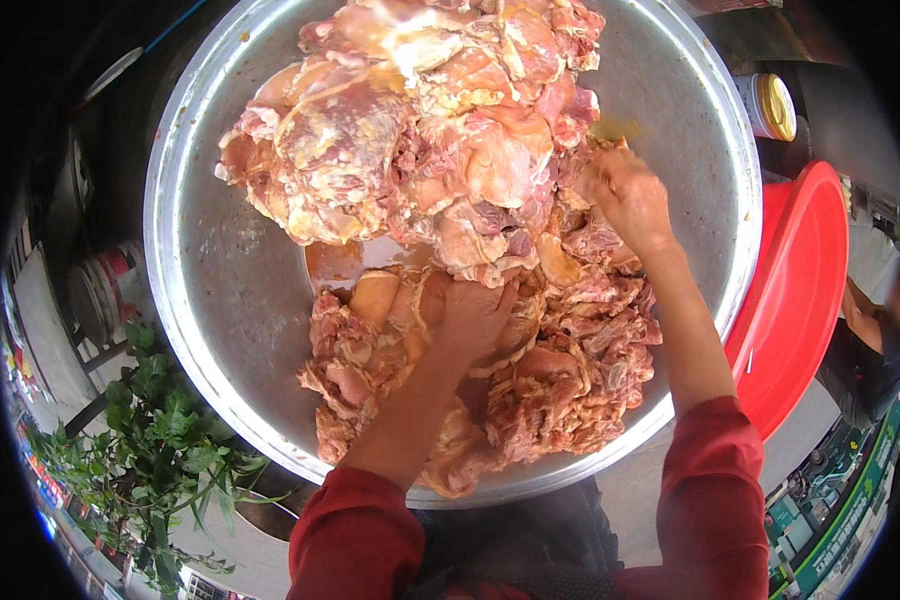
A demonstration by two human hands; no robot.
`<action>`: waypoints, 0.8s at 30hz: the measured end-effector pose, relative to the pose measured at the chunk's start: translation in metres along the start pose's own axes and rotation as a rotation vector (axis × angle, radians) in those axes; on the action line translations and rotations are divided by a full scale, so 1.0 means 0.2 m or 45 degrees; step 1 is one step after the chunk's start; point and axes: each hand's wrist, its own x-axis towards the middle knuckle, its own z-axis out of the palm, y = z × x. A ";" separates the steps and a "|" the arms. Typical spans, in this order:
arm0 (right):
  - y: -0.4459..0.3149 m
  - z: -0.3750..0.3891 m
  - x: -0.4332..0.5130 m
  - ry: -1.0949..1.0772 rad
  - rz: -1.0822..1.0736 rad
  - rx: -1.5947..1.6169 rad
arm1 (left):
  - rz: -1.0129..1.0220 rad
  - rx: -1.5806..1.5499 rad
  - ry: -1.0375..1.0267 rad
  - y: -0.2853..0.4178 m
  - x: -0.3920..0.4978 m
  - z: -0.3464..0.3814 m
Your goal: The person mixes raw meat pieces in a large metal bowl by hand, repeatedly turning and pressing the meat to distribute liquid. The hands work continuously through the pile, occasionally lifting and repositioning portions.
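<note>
A wide round metal basin (pixel 232 322) lies before me, heaped with raw, skin-on meat. The paler pile (pixel 420 135) fills its far part, and a darker, reddish pile (pixel 570 375) coated in liquid lies nearer me. My left hand (pixel 476 311) presses into the meat where the two piles meet; its fingertips are hidden among the pieces. At the right edge of the heap, my right hand (pixel 634 199) is bent with fingers curled around a piece of meat (pixel 579 176), slightly blurred. Brownish liquid (pixel 345 261) pools between the piles on the left.
A red plastic tub (pixel 802 300) leans against the basin's right side. Behind it stands a gold-lidded jar (pixel 776 107). Leafy green plants (pixel 165 427) grow at the lower left. Another person (pixel 870 352) is at the far right, beyond the tub.
</note>
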 end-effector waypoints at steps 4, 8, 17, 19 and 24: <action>0.03 0.17 0.10 -0.034 0.123 -0.331 | -0.020 0.120 -0.087 -0.01 0.00 0.00; 0.02 0.23 -0.08 -0.267 0.005 -0.434 | -0.118 0.129 -0.238 0.00 0.01 -0.01; 0.06 -0.08 -0.22 -0.470 0.074 0.180 | -0.276 0.182 -0.471 0.21 0.00 -0.26; 0.13 -0.05 -0.09 -0.145 0.336 0.220 | -0.115 0.073 -0.249 0.22 -0.05 -0.33; 0.14 0.28 0.01 -0.082 0.573 0.623 | -0.244 0.094 -0.085 0.16 -0.10 -0.38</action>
